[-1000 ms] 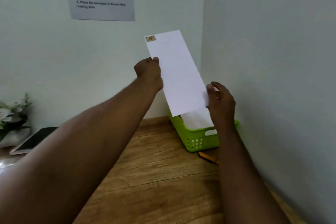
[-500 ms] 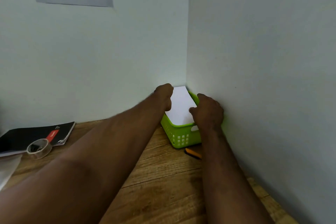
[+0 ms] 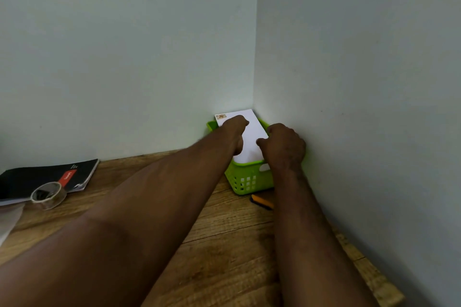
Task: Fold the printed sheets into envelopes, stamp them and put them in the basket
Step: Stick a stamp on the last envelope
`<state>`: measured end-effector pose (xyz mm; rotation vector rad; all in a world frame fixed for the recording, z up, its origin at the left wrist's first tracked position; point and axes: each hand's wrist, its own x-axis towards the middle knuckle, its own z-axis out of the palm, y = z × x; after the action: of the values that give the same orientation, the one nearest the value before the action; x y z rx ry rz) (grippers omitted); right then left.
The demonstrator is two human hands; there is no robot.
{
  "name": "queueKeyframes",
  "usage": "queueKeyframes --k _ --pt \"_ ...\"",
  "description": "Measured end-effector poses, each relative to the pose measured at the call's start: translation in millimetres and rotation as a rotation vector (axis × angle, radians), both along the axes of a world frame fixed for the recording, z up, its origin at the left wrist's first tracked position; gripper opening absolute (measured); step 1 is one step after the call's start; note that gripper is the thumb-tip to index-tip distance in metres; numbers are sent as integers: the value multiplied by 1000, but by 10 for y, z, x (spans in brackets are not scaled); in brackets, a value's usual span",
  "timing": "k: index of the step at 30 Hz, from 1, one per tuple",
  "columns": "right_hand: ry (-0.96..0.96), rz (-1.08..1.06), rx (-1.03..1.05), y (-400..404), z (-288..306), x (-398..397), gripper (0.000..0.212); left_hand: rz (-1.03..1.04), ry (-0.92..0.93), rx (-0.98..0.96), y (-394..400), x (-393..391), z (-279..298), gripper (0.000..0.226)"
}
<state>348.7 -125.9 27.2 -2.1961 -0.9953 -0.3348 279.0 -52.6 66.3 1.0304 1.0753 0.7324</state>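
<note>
Seating stamped envelope in basket, far right corner.
My left hand (image 3: 235,129) and right hand (image 3: 283,147), fingers curled, hold the white stamped paper envelope (image 3: 252,132) tilted in the lime-green plastic basket (image 3: 245,179); risk: its far end overhangs the rim, may tip out.

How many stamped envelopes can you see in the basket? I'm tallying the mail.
1: the envelope lies on top in the green basket, stamp at its far-left corner; others may be hidden beneath.

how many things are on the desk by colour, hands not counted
green: 1, basket
white: 1, envelope in the basket
black: 1, notebook
clear: 1, tape roll
orange: 1, small object, kind unclear
total: 5
</note>
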Motion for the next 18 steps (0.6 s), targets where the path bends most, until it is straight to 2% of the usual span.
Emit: queueKeyframes --k 5,8,11,13,16,18 --pt "33 19 144 -33 19 -11 30 -20 -113 380 -76 -180 110 68" --pt "-90 31 285 -10 72 -69 26 -52 -41 606 -165 -637 38 70" --pt "-288 152 411 75 129 -289 19 0 189 818 -185 -1307 -229 60" --pt "-453 292 403 145 149 -575 18 -16 434 884 -171 -1832 -441 58" --pt "-636 579 241 262 65 -1220 26 -37 847 920 -92 -2649 -653 63" --pt "-674 787 89 351 -113 -1755 25 36 1045 928 -65 -3201 -738 65"
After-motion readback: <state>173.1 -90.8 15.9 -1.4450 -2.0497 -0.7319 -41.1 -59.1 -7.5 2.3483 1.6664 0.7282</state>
